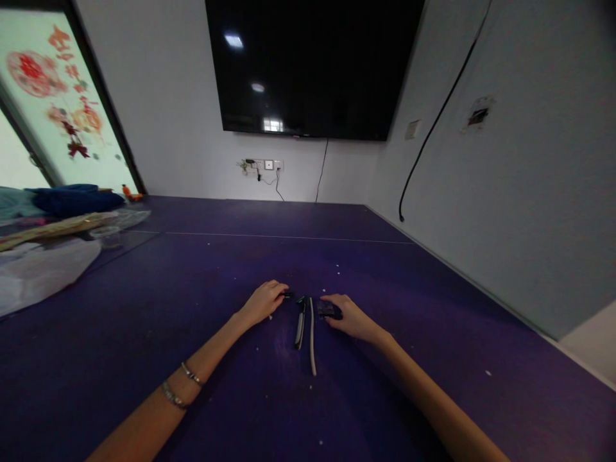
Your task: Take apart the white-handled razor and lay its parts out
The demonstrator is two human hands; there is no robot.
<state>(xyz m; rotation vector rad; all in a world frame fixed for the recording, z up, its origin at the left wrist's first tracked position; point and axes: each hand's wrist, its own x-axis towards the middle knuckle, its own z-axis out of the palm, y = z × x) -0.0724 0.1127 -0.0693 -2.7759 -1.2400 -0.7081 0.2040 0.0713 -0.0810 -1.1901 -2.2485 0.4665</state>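
Note:
On the purple surface, my left hand (pixel 264 303) has its fingers closed around a small black object (pixel 287 295), whose kind I cannot make out. My right hand (pixel 350 316) grips a small dark, boxy piece (pixel 325 308) between thumb and fingers, low over the surface. Between the two hands lies a slim tool with a grey and black handle (pixel 299 328) and a dark head at its far end. Just right of that tool, a thin beige strip (pixel 312 340) points toward me, slightly curved. A tiny pale bit (pixel 270 317) shows under my left hand.
Scattered white specks dot the purple surface (pixel 231 385). Folded blue cloth (pixel 77 200) and clear plastic sheeting (pixel 43 276) lie at the left. A black cable (pixel 436 119) hangs along the right wall. A large television (pixel 317 64) is mounted above wall sockets (pixel 269 165).

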